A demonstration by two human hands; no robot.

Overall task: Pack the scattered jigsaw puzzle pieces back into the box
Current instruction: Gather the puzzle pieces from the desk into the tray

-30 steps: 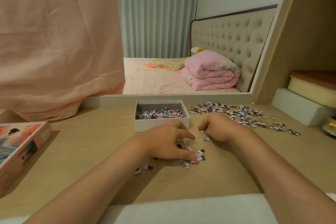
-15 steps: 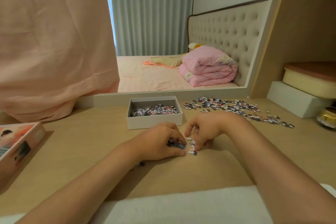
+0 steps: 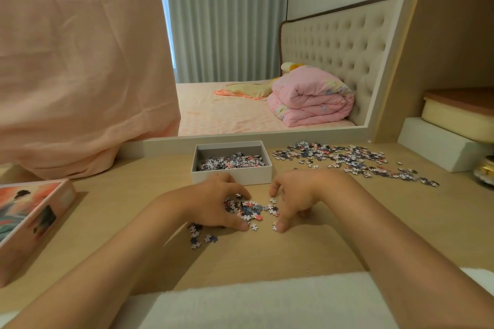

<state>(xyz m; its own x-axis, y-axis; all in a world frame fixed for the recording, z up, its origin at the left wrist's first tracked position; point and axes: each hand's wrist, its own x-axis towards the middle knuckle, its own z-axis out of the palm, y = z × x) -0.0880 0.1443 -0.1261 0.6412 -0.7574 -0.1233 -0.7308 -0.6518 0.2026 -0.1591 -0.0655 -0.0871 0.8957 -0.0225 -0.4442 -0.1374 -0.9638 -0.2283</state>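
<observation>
Cardboard pieces (image 3: pixel 247 208), small and knobbed, printed in navy, white, grey and salmon pink, lie in a loose heap on the pale wooden surface (image 3: pixel 107 208) between the two hands, just in front of the box (image 3: pixel 232 176). The left hand (image 3: pixel 213 203) is cupped round the heap's left side. Its fingers curl over the top and its thumb is down at the near edge, so the pieces are gathered against its palm. The right hand (image 3: pixel 296 197) faces it, spread in a loose claw, with thumb and fingertips planted on the surface at the heap's right edge. A few single pieces lie beside them, and it holds nothing that shows. Several more pieces lie under the left wrist. The box is white, shallow and open, with a layer of the same pieces across its bottom. Many more are strewn in a wide band to its right, well apart from the hands. At far left sits the lid (image 3: pixel 29 219), printed with a dark-haired figure on an orange ground.
</observation>
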